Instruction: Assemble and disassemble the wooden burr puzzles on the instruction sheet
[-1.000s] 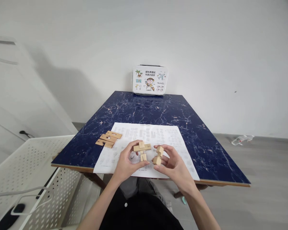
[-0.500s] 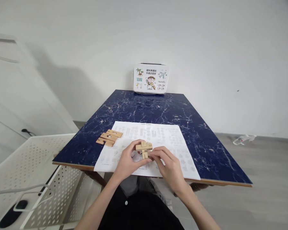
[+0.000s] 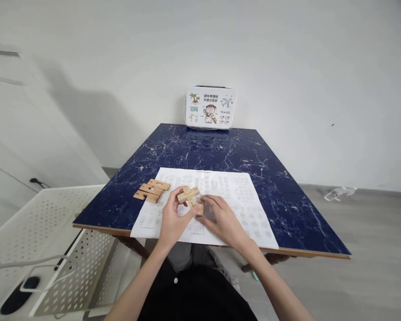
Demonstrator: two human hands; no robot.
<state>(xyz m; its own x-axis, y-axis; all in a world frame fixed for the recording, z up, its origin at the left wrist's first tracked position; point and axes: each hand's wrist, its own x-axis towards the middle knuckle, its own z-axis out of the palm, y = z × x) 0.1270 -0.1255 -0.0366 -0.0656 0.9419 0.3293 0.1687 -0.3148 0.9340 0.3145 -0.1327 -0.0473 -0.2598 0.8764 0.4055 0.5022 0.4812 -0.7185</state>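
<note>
A partly joined wooden interlocking puzzle of pale, notched blocks is held above the printed sheet. My left hand grips it from the left, fingers behind and thumb on the lower block. My right hand closes around its right end, fingertips and thumb at the edge of a lower block. Part of that end is hidden by my fingers. To the left, several flat wooden pieces with cut-out notches lie side by side, partly on the sheet and partly on the table.
The white printed sheet covers the near part of the blue marbled table. A white cartoon case stands at the far edge against the wall. On the left is a perforated white basket with a cable.
The wooden puzzle has turned and shifted a little left and up, now slanting. My right hand has moved from a fingertip pinch to wrapping nearer its right end.
</note>
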